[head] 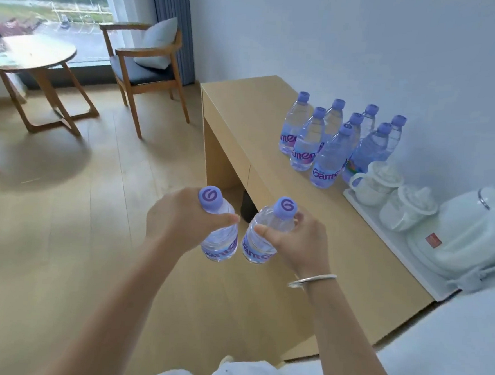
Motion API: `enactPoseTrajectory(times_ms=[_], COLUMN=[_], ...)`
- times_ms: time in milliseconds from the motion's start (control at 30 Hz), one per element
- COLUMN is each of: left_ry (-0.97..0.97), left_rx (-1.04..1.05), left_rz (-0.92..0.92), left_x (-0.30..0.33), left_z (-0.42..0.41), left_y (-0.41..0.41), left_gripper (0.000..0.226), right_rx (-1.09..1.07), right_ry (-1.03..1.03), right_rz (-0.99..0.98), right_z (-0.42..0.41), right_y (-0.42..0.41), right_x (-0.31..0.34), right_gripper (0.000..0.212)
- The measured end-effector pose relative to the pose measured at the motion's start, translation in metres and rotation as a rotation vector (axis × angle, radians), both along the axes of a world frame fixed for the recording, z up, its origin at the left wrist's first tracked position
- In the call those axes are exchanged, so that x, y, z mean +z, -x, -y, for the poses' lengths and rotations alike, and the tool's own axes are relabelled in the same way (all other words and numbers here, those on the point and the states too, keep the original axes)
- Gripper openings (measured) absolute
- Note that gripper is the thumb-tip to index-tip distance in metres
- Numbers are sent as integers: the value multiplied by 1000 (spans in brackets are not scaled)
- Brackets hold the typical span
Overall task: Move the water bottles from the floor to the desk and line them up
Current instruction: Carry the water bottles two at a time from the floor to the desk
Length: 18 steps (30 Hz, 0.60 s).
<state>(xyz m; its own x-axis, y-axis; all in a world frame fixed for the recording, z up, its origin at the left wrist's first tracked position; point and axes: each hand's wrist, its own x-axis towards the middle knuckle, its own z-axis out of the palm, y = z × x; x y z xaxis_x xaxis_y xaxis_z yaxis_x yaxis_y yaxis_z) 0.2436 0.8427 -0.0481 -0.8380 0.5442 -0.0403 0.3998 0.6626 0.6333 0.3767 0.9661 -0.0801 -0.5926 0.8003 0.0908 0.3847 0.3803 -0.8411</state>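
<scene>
My left hand (176, 220) grips one clear water bottle (220, 244) with a purple cap just below its neck. My right hand (295, 240) grips a second water bottle (255, 246) the same way. Both bottles hang upright, side by side, over the wooden floor just left of the desk's front edge. On the light wooden desk (254, 117) stand several more purple-capped bottles (327, 157) in two rows running toward the wall. A silver bangle sits on my right wrist.
A white tray (384, 229) on the desk holds two wrapped cups (378, 182) and a white kettle (471, 235), right of the bottles. A wooden armchair (143, 68) with a cushion and a round table (30, 52) stand by the window. White bedding (448, 362) lies at bottom right.
</scene>
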Motion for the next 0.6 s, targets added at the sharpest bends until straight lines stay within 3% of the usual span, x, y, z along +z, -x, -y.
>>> enactPoseTrajectory(times_ms=[367, 600], left_ry=[-16, 22], left_rx=[-147, -277], left_rz=[-17, -99], left_x=[3, 28], left_z=[-133, -222], left_y=[162, 274], left_gripper=[46, 44], right_rx=[-132, -299], right_ry=[93, 86], right_rz=[30, -196], right_z=[-111, -193], right_y=[138, 237], right_x=[13, 56], right_gripper=[28, 44])
